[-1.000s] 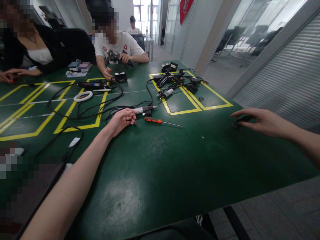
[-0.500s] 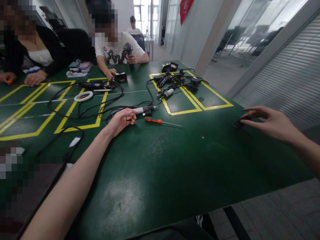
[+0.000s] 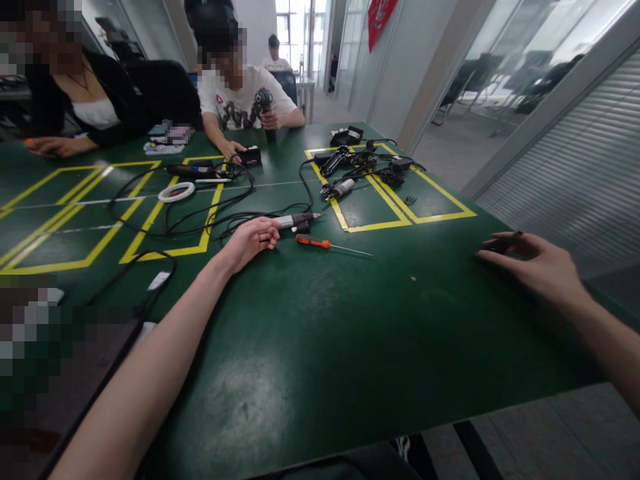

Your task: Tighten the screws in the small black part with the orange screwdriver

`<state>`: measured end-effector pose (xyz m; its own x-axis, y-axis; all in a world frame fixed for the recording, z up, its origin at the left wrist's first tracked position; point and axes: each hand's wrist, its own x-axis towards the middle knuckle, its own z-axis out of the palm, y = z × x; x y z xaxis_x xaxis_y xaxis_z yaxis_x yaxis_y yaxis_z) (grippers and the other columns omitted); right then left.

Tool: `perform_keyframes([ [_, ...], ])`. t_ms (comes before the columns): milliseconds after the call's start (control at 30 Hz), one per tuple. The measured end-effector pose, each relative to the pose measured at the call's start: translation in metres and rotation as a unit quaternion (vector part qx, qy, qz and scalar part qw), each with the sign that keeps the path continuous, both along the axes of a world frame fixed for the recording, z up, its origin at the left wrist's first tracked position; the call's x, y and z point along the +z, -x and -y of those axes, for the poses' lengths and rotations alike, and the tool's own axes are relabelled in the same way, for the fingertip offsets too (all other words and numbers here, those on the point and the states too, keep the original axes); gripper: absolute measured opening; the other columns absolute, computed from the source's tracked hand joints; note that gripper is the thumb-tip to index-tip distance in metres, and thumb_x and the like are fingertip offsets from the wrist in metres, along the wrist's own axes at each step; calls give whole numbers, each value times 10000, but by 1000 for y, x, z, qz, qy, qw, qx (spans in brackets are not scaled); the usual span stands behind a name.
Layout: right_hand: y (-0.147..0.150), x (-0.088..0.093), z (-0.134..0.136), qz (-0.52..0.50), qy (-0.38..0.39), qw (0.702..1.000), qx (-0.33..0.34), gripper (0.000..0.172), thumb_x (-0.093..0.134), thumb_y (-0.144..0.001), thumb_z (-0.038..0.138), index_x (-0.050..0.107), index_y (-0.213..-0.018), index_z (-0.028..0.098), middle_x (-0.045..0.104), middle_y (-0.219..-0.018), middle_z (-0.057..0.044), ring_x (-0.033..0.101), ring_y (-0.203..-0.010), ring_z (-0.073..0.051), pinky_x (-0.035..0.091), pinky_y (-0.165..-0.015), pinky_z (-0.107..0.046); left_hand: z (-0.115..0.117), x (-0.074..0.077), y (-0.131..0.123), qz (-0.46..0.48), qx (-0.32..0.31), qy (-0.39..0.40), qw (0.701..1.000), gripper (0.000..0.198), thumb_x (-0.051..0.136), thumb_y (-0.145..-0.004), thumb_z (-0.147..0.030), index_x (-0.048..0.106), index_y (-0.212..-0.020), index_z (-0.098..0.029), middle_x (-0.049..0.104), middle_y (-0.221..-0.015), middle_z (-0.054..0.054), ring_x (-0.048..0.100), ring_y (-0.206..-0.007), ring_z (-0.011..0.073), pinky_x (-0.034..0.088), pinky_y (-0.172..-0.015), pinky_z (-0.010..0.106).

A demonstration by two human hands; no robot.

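Note:
My left hand (image 3: 254,243) rests palm sideways on the green table, its fingers loosely curled with nothing visible in them. Right behind its fingertips lies a silver and black pen-shaped electric screwdriver (image 3: 299,220) with a cord; whether they touch, I cannot tell. An orange and black screwdriver (image 3: 314,242) lies to the right of that hand, its shaft pointing right. At the table's right side, my right hand (image 3: 543,267) pinches a small dark object (image 3: 501,245) between thumb and fingers. The fingers cover much of it, so its kind is unclear.
Yellow tape marks boxes on the table (image 3: 320,373). Black cables, a second silver tool (image 3: 340,189) and a white ring (image 3: 176,192) lie farther back. Across the table, one person holds a black power tool (image 3: 265,107); another person sits at the far left.
My right hand has turned and drawn back with the small dark object, which sat on the table before. The left hand stays by the electric screwdriver. The view has shifted slightly.

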<state>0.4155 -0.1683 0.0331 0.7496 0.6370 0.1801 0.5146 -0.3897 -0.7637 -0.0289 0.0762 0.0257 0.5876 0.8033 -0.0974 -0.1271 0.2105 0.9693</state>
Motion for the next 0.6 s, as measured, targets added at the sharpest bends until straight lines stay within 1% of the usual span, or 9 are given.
perform_keyframes([
  [100,1,-6,1,-8,-16,998,-60,453,756,-488,578,727,-791,242,759,-800,-73,715,-906,-369,563,-894,-538,0,0,0,-2,-2,-1,1000,315,757,-709,-340,686,-929,-126,644,-765,32,561,-678,129,444,-647,260],
  [167,2,-8,1,-1,-26,996,-81,429,746,-499,572,732,-769,239,752,-766,-75,717,-877,-373,569,-859,-534,0,0,1,-3,-2,-2,1000,314,757,-710,-333,684,-933,-124,644,-767,33,560,-678,127,444,-648,259],
  [300,6,-8,0,17,-21,999,-47,417,744,-478,560,719,-751,247,757,-811,-74,717,-922,-362,550,-928,-521,0,-2,1,-1,-1,-3,1000,345,776,-686,-348,687,-930,-121,648,-764,34,563,-677,128,440,-640,257],
  [367,9,-6,-1,17,-20,998,-49,422,743,-461,570,700,-736,252,758,-832,-77,709,-951,-371,527,-968,-535,-1,-2,0,-2,-2,-5,1000,353,780,-685,-360,687,-930,-124,651,-762,34,564,-679,129,439,-637,256],
  [433,10,-4,-2,6,-11,998,-66,451,747,-428,577,692,-736,252,754,-848,-87,699,-985,-396,502,-1000,-568,-1,-3,0,-2,-3,-8,1000,349,779,-689,-362,685,-929,-126,652,-760,35,563,-678,129,436,-634,255],
  [500,10,-3,-3,-6,-5,997,-73,498,755,-406,580,702,-773,248,754,-898,-102,688,-1032,-420,490,-1014,-597,0,-3,0,-2,-4,-10,1000,340,778,-687,-352,682,-924,-127,650,-753,33,559,-673,126,432,-629,253],
  [600,7,-6,-1,-17,-28,998,-51,525,754,-448,582,722,-857,256,765,-1010,-102,679,-1106,-418,481,-1047,-616,1,-2,-1,-4,-3,-9,1000,346,782,-679,-344,683,-928,-124,650,-753,33,562,-674,125,431,-629,250],
])
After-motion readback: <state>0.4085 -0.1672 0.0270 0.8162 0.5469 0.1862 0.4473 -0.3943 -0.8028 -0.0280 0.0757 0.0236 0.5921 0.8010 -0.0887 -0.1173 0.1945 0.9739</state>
